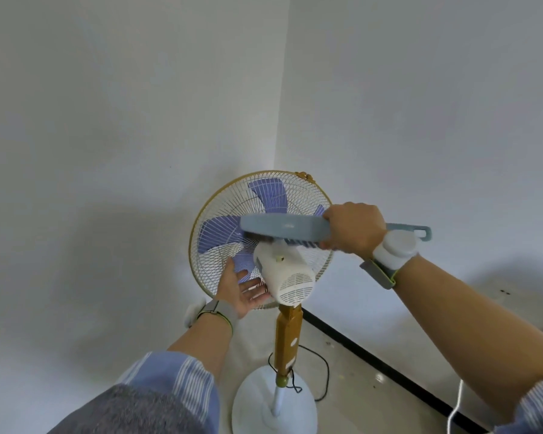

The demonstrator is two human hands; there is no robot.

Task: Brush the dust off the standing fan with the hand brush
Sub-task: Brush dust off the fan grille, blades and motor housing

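The right hand (355,228) grips the hand brush (284,228) where handle meets head, fingers curled round it; the bristles bear on the top of the motor housing (290,274), just behind the rear grille (220,220); the left hand (240,291) lies relaxed, palm up, fingers touching the lower grille beside the housing, seemingly steadying the standing fan (287,336), which stands on the floor (358,364) in the corner of the room; I judge the work midway at best; no dust shows plainly enough to tell what is clean; grille, pole and base (257,402) probably remain.
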